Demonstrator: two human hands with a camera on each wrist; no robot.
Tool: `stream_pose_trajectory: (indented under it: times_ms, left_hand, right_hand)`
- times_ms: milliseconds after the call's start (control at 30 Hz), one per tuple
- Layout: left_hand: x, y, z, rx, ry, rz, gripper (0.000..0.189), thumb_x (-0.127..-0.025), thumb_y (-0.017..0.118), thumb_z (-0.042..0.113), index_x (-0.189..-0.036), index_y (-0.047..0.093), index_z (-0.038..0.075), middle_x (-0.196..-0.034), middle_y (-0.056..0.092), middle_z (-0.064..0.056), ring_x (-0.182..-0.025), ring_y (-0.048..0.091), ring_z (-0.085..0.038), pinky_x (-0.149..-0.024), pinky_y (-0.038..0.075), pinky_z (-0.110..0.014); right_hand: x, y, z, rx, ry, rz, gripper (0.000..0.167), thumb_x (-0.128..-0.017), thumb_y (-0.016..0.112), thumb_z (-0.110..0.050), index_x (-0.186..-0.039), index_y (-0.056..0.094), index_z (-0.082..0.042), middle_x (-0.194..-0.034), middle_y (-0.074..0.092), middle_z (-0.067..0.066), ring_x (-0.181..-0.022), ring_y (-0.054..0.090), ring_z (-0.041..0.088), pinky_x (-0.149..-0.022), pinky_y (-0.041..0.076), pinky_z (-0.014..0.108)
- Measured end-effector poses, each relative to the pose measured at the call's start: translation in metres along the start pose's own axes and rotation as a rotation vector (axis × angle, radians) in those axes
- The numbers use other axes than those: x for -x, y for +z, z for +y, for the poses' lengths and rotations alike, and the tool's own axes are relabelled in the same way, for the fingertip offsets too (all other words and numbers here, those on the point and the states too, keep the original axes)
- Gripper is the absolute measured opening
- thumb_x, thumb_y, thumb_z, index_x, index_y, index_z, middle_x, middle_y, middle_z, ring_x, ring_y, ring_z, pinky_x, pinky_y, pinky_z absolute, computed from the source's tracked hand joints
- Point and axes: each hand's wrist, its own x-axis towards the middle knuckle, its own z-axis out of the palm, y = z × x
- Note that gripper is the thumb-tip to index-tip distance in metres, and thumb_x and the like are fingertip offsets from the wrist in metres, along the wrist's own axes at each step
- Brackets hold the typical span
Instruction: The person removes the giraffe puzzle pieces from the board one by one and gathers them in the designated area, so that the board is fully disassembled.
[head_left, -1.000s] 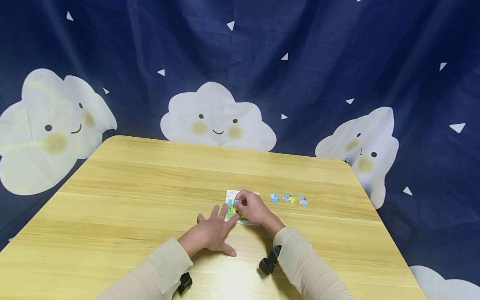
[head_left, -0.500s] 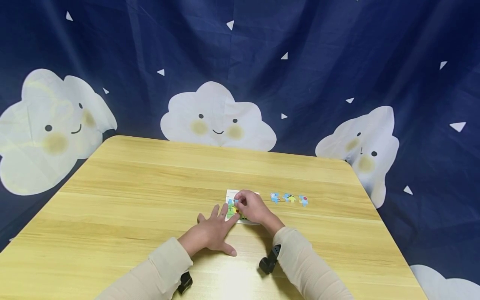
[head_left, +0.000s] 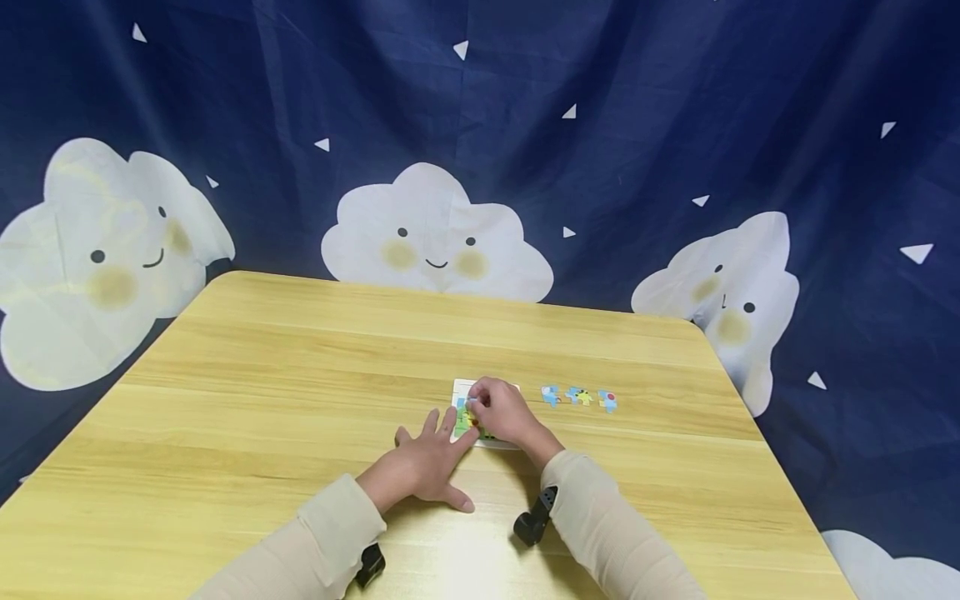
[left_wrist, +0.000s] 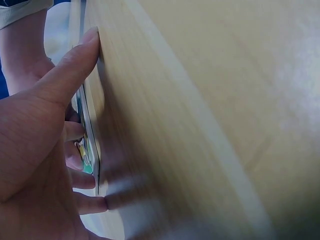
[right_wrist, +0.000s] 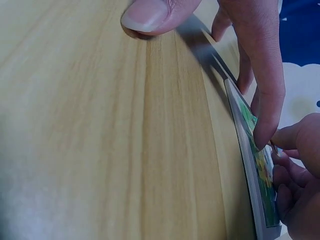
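A small jigsaw puzzle in a white tray (head_left: 461, 387) lies on the table, its green and yellow picture partly filled in. My left hand (head_left: 426, 465) is spread flat, with fingertips on the tray's left and near part and the thumb out on the table. My right hand (head_left: 506, 414) bends over the tray's upper middle, hiding much of it. Between its thumb and fingers it pinches a small puzzle piece (right_wrist: 274, 148), mostly covered by the fingertips, right at the picture's surface. In the right wrist view, a left fingertip presses the picture close beside that piece.
Right of the tray lie loose pieces: a blue one (head_left: 551, 396), a blue and yellow one (head_left: 579, 396) and a blue one with a red spot (head_left: 607, 401). The wooden table (head_left: 300, 375) extends to a dark blue curtain (head_left: 480, 108) with clouds.
The right wrist and sleeve have shifted slightly left, while the fingertips stay at the same spot on the tray. The left hand and loose pieces have not moved.
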Motion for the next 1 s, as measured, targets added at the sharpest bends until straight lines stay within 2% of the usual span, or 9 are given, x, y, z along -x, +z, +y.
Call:
stream_pose_trajectory:
  times_ms: [333, 700, 1000]
  left_hand:
    - [0.0, 0.0, -0.001, 0.02, 0.008, 0.002, 0.102, -0.067, 0.064, 0.073, -0.149, 0.027, 0.026, -0.156, 0.017, -0.018, -0.14, 0.021, -0.041, -0.089, 0.032, -0.071]
    - [0.0, 0.001, 0.0, 0.018, 0.011, 0.002, 0.103, -0.066, 0.064, 0.073, -0.15, 0.026, 0.027, -0.156, 0.017, -0.018, -0.14, 0.021, -0.042, -0.089, 0.032, -0.071]
    - [0.0, 0.0, 0.0, 0.028, 0.007, -0.005, 0.103, -0.067, 0.065, 0.072, -0.15, 0.025, 0.027, -0.156, 0.015, -0.018, -0.14, 0.02, -0.042, -0.09, 0.031, -0.071]
  right_hand:
    - [0.006, -0.004, 0.006, -0.086, 0.019, 0.032, 0.004, -0.09, 0.062, -0.012, -0.091, 0.062, -0.009, -0.075, 0.055, -0.002, -0.071, 0.051, 0.011, -0.065, 0.043, 0.025]
    - [0.01, -0.013, 0.02, -0.074, 0.076, 0.064, 0.005, -0.093, 0.059, -0.015, -0.094, 0.062, -0.012, -0.078, 0.059, 0.001, -0.071, 0.052, 0.013, -0.063, 0.044, 0.028]
    - [0.016, -0.022, 0.031, -0.079, 0.045, 0.074, 0.008, -0.093, 0.057, -0.011, -0.095, 0.064, -0.008, -0.079, 0.06, 0.001, -0.071, 0.051, 0.013, -0.065, 0.044, 0.027]
